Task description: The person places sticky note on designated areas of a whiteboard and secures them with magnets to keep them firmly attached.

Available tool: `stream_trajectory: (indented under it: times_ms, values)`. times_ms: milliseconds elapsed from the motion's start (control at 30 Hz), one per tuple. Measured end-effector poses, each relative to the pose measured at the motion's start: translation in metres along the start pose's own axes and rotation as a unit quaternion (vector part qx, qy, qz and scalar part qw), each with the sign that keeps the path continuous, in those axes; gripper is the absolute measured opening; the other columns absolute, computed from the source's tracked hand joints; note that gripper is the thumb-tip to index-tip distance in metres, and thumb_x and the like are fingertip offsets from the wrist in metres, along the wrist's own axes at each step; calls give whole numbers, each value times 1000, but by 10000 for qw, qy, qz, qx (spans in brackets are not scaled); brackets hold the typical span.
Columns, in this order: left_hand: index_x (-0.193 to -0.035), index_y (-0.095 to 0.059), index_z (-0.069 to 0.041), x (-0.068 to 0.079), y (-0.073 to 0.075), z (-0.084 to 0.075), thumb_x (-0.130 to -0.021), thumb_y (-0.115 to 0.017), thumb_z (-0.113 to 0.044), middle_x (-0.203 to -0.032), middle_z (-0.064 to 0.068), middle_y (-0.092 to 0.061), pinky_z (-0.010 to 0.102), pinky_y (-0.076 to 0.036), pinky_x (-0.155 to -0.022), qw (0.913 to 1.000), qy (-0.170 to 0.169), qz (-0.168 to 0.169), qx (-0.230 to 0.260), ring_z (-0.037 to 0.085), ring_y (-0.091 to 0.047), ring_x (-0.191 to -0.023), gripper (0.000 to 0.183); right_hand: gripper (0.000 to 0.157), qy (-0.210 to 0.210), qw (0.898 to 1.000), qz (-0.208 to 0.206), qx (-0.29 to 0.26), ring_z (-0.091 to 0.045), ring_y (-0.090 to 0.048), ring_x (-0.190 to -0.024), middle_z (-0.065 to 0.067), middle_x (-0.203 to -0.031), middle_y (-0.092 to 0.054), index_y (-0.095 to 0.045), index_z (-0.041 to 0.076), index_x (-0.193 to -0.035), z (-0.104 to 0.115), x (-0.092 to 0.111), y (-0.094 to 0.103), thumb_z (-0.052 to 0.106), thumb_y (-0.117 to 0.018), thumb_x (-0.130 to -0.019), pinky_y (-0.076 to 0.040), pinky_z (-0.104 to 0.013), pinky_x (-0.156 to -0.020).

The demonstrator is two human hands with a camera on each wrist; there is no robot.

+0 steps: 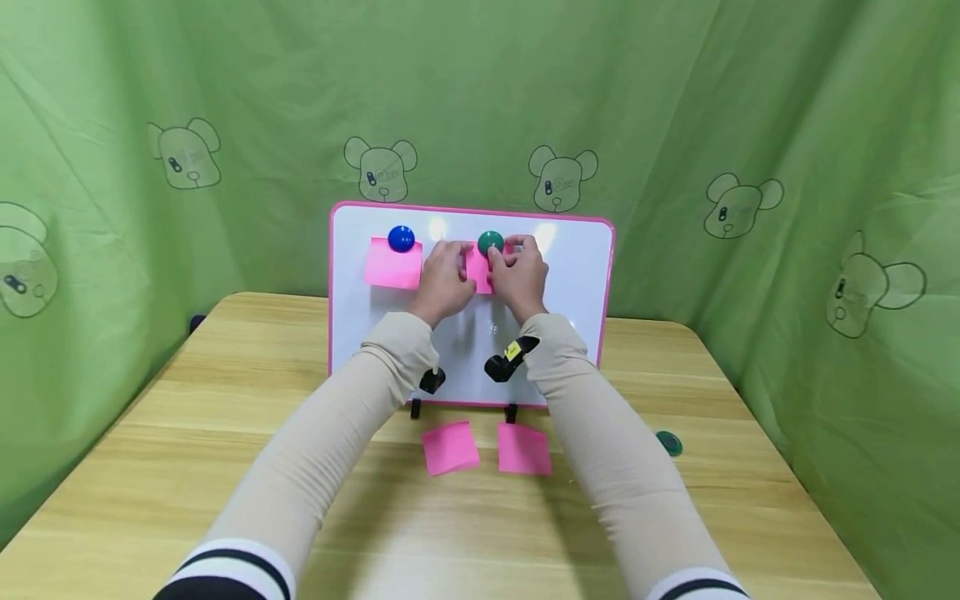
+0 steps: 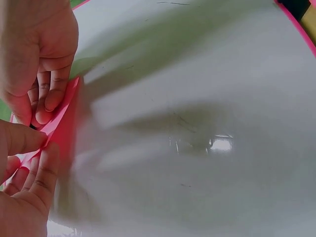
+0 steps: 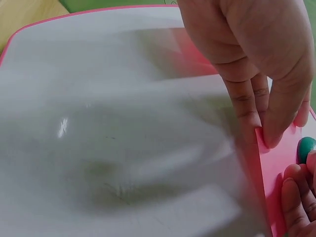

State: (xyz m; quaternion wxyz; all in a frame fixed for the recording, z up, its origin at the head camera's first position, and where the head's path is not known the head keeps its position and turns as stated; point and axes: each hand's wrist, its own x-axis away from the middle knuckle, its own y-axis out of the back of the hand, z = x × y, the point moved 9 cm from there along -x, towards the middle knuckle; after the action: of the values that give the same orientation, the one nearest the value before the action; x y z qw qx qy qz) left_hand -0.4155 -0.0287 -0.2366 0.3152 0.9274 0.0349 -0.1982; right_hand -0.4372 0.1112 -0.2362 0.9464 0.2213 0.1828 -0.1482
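A pink sticky note (image 1: 477, 268) lies against the upper middle of the whiteboard (image 1: 375, 350). My left hand (image 1: 442, 283) pinches the note's edge between thumb and finger, as the left wrist view shows up close. On the note's upper part is a round green magnet (image 1: 491, 242), held by the fingers of my right hand (image 1: 522, 279). The right wrist view shows those fingers around the magnet (image 3: 306, 147), partly cut off by the frame edge. To the left, a blue magnet (image 1: 401, 239) sits over the top of another pink note (image 1: 392, 268).
Two more pink notes, the left one (image 1: 451, 448) and the right one (image 1: 524, 450), lie on the wooden table (image 1: 225, 400) before the board. A green disc (image 1: 670, 442) rests right of my right forearm. Small black feet (image 1: 512, 413) support the board. Behind hangs a green curtain (image 1: 480, 83).
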Motion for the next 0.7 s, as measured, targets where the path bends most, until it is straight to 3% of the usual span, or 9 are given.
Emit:
stream_trajectory:
  times_ms: [433,700]
  values:
    - [-138,-49,-6,2,2,-1,-86,-68,-7,-125,10,-47,25,-50,-73,10000,46,80,5,17,-52,-91,55,32,91,9999,26,-33,-16,-64,-68,-10,-88,-69,-52,7,-123,6,5,8,21,-61,-95,-53,-25,-56]
    - [-140,-47,-10,8,1,-2,-87,-69,-14,-111,8,-47,28,-48,-70,9997,-25,236,-43,18,-50,-85,57,34,164,9996,-11,246,-18,-62,-73,-9,-88,-70,-54,9,-124,6,7,17,25,-60,-94,-49,-27,-61]
